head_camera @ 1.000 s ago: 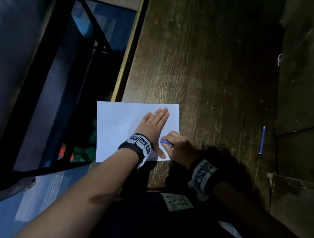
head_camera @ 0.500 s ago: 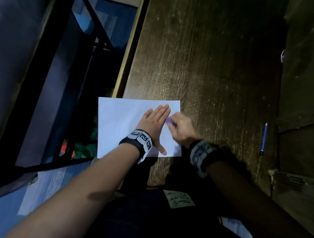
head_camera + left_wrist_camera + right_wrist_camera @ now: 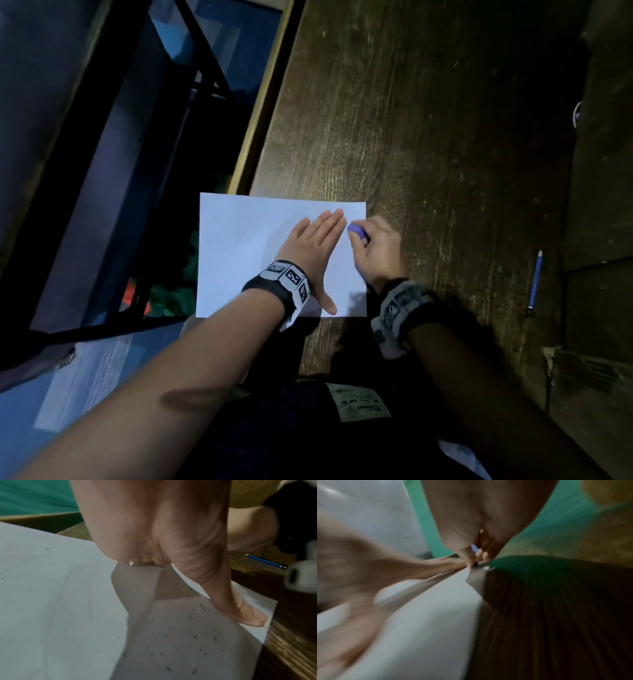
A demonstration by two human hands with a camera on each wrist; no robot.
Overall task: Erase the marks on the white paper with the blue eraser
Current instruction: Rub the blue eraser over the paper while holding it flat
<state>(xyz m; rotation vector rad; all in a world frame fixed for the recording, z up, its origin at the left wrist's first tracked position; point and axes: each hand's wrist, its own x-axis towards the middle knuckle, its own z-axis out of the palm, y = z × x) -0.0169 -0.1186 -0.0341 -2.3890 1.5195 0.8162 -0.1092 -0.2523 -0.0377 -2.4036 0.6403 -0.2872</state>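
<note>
The white paper [image 3: 239, 253] lies at the wooden table's near left, its left part hanging past the table edge. My left hand [image 3: 313, 246] presses flat on it with straight fingers, thumb spread toward the near edge. My right hand [image 3: 375, 246] pinches the blue eraser [image 3: 357, 231] against the paper's far right corner, just right of the left fingertips. In the left wrist view the paper [image 3: 51, 601] shows faint pencil lines and dark eraser crumbs around my thumb [image 3: 247, 616]. The right wrist view is motion-blurred; a bit of the eraser [image 3: 474, 548] shows between the fingers.
A blue pencil [image 3: 535, 282] lies on the dark wooden table [image 3: 428, 120] to the right; it shows as the pencil [image 3: 265, 561] in the left wrist view. A cardboard box [image 3: 589, 380] sits near right. The table's left edge [image 3: 263, 102] drops to the floor.
My right hand has carried the eraser from the paper's near right area up along its right side to the far right corner. The left hand stays pressed on the paper.
</note>
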